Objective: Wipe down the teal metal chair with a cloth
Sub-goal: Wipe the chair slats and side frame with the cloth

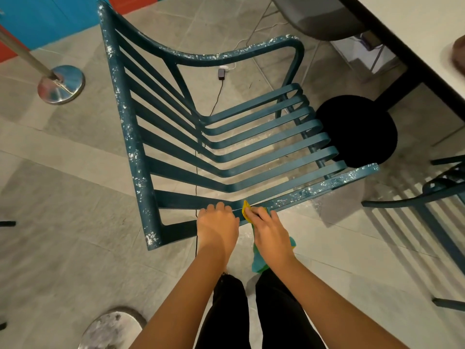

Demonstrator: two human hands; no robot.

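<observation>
Head view is looking steeply down onto grey floor tiles, where a polished steel stanchion base is standing at the far left. Just beside it the teal chair is filling the middle of the picture. Its frame is rounded painted metal, and flat slats are bending from back into seat. White specks are crusting the outer frame, while the slats are looking matte and mostly free of them. A thin black cable is running across the floor beneath the slats.

At the near edge, the left hand is steadying the chair, its grip curled over the near rail. Right beside it, the right hand is pinching a soft yellow-and-teal cloth against the same rail. The cloth's loose end is hanging down below the wrist.

The rail's long axis is running from the hands up and to the right. The speckled stretch is lying on that side, so the cloth hand is the nearer one. My judgement is that the coming stroke is calling for a slide along the rail, away from the bracing hand.

Farther right, a round black table base is sitting close to the rail's far end, under a pale surface. A second slatted chair is showing at the right edge.
</observation>
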